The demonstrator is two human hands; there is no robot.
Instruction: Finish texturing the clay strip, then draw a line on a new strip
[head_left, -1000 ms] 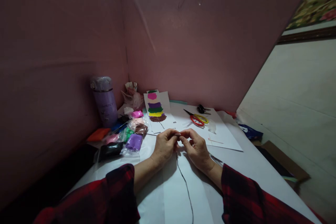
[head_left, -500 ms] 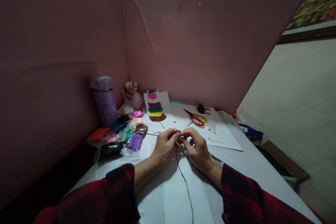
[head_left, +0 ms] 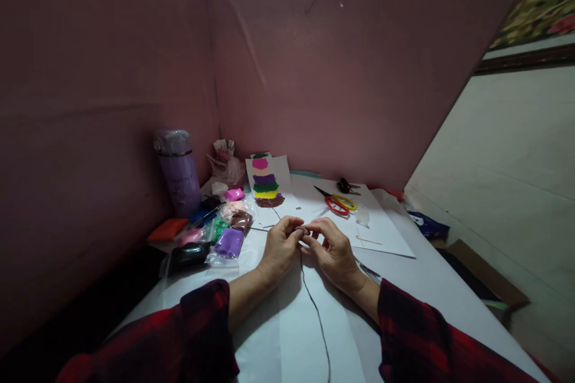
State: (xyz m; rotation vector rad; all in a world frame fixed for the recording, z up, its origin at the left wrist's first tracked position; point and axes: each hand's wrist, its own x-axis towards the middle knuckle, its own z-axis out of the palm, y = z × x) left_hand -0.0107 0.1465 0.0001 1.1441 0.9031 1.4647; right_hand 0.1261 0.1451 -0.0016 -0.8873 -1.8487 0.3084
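My left hand (head_left: 281, 245) and my right hand (head_left: 332, 251) meet over the white paper sheet (head_left: 299, 335). Both are closed, fingertips pinched together on a small brownish lump of clay (head_left: 304, 231), most of it covered by fingers and thumbs. Below them a thin dark wavy line (head_left: 318, 311) runs down the sheet towards me. Just beyond the hands stands a card with coloured bands (head_left: 266, 179) in pink, purple, green, yellow and brown, with a dark line under the lowest band.
Left of the hands lie several bagged clay packs, among them a purple pack (head_left: 230, 243) and a black pack (head_left: 191, 258). A lilac bottle (head_left: 179, 176) stands behind them. Scissors with red and yellow handles (head_left: 339, 204) and keys (head_left: 345, 186) rest at the back right. Pink panels (head_left: 359, 72) enclose the table.
The fingertips have shifted slightly, and more of the brownish lump shows between them. Everything else on the table stays where it was.
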